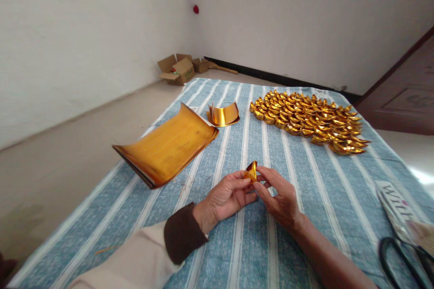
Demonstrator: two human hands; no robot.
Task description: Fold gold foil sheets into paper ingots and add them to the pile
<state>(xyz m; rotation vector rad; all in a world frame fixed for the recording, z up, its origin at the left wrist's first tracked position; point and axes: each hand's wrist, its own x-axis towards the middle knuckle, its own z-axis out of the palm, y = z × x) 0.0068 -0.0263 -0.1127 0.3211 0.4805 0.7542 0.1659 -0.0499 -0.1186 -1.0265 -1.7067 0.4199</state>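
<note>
Left hand (227,198) and right hand (280,195) both pinched one part-folded foil piece (251,173), midway between the table's (325,210) side edges. Seemed pretty far along: loads of folded foil ingots (298,119) sat toward the far right corner, though foil sheets (166,144) by the left edge looked unused.

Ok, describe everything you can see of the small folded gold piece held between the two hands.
The small, shiny gold piece of foil-like sheet is folded into a peaked, roughly triangular shape, with a dark reddish-brown area near its top. It is held peak up above the blue and white striped cloth. The left hand grips its lower left, thumb in front; the right hand has fingertips at its right edge. Fingers hide part of its base, so its exact folds cannot be told.
</note>
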